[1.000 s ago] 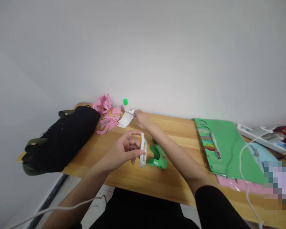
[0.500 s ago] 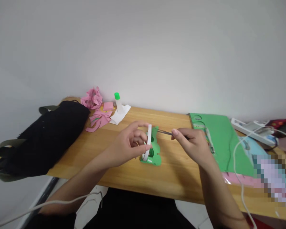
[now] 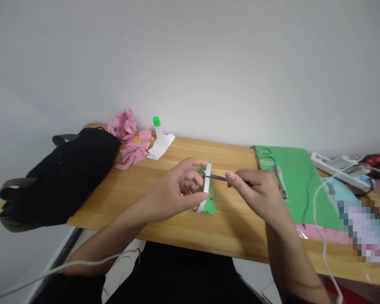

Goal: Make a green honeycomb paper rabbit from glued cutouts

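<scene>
My left hand (image 3: 181, 188) is closed on a white tape roll (image 3: 206, 185), held upright on edge between thumb and fingers above the wooden table (image 3: 164, 228). Pinched in my right hand (image 3: 256, 192) is a thin dark metal tool, likely tweezers (image 3: 215, 177), whose tip touches the roll's rim. Green paper cut-outs (image 3: 210, 206) lie on the table just under and behind the roll, partly hidden by my fingers.
A black bag (image 3: 58, 177) lies at the table's left end. Pink paper scraps (image 3: 129, 141), a glue bottle with a green cap (image 3: 158, 130) and white paper (image 3: 159, 150) sit at the back. Green sheets (image 3: 296, 185), a power strip (image 3: 340, 171) and white cables (image 3: 318, 211) are on the right.
My right hand came back from the glue bottle area with the thin tool and brought its tip to the roll. My left hand turned the roll slightly and shifted right.
</scene>
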Available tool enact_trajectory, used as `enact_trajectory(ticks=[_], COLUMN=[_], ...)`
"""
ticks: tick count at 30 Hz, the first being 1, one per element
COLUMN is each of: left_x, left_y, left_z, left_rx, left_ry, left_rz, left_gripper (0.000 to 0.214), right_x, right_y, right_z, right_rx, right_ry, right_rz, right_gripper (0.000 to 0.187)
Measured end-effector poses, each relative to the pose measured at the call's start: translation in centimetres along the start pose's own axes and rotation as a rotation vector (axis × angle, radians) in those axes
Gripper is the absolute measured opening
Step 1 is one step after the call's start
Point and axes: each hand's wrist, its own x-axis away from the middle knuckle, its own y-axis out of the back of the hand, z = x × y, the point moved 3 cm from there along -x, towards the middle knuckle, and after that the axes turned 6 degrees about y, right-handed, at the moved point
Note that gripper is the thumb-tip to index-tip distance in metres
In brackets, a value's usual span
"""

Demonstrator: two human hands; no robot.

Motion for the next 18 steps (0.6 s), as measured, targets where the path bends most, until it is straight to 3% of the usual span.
enact_trajectory(ticks=[18], left_x=[0.7], left_y=[-0.08], left_z=[-0.35], left_rx=[0.0], left_ry=[-0.054], left_rz=[-0.037], left_gripper=[0.042], right_x=[0.11], right_y=[0.33], right_z=[1.05], right_rx=[0.003], right_ry=[0.035], right_rz=[-0.03], right_gripper=[0.054])
